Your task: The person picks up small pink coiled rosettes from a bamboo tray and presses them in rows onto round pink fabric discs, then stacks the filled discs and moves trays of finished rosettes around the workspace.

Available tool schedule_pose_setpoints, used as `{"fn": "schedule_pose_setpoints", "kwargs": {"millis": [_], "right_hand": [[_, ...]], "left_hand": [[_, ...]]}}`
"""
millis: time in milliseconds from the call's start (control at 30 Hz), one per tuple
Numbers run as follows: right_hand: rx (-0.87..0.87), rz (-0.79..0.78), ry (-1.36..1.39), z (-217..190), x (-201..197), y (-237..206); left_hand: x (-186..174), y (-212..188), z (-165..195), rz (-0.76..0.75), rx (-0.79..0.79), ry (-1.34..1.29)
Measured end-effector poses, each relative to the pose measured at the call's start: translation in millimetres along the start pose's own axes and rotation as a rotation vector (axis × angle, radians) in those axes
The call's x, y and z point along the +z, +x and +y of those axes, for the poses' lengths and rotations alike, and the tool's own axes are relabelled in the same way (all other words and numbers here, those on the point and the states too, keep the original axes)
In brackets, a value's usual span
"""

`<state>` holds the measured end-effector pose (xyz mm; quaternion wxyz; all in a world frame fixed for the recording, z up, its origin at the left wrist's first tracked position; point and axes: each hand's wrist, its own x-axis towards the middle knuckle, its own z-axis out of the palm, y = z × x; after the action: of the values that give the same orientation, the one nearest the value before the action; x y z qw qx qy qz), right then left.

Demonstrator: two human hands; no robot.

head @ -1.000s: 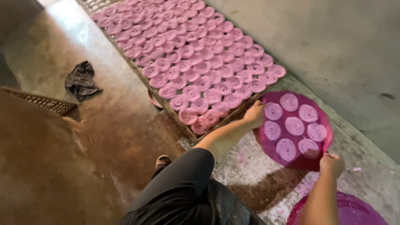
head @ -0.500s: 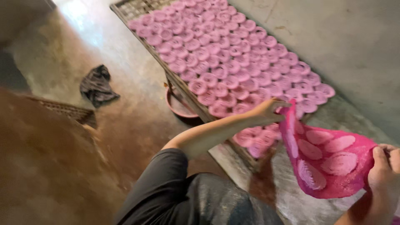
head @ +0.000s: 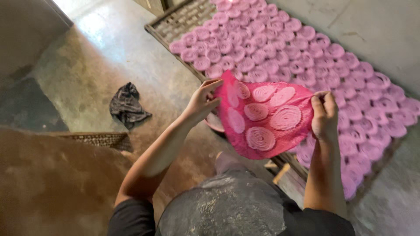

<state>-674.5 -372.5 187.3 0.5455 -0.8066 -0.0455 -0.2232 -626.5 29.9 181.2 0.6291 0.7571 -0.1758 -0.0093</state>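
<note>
1. Two hands hold one pink mesh sheet [head: 267, 120]: my left hand [head: 202, 101] pinches its left edge, my right hand [head: 324, 114] pinches its right edge, each grip clenched on the sheet.
2. Five pink coiled rounds [head: 286, 117] cling to the sheet, which now hangs tilted and bowed in the air in front of my knees.
3. A second ago this sheet lay flat, low at my right, just beside the drying rack, with only my right hand on its edge and my left hand resting at the rack's near corner. Half a second ago it was already lifted and folding. Now it is up between both hands and has swung over the near edge of the woven drying rack [head: 175, 24].
4. That shift puts the loaded sheet above the rack, where many rows of pink rounds [head: 280, 57] already lie close together; I judge the sheet is being brought to the rack's rows.
5. Beyond the rack's left side, a dark crumpled rag [head: 127, 105] lies on the concrete floor [head: 100, 48], well apart from my hands.
6. A pink bowl [head: 214, 122] shows partly under my left wrist, mostly hidden.
</note>
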Motion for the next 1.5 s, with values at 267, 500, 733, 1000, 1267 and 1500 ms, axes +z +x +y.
{"fn": "schedule_pose_setpoints", "kwargs": {"millis": [267,500,733,1000,1267,1500], "right_hand": [[-0.067,-0.013,-0.004,31,162,140],[-0.069,0.080,-0.190,65,240,273],[-0.190,0.225,-0.676,148,239,289],[0.022,-0.057,-0.695,149,383,309],[0.227,-0.014,-1.067,147,406,355],[0.708,0.732,0.128,156,355,354]], "left_hand": [[-139,107,-92,0.122,-0.059,0.020],[-212,216,-120,0.190,0.067,0.135],[-166,238,-194,0.069,-0.242,0.164],[-186,363,-254,-0.330,0.050,0.512],[-166,474,-264,-0.708,0.273,0.442],[-92,513,-260,-0.873,0.497,0.679]]}}
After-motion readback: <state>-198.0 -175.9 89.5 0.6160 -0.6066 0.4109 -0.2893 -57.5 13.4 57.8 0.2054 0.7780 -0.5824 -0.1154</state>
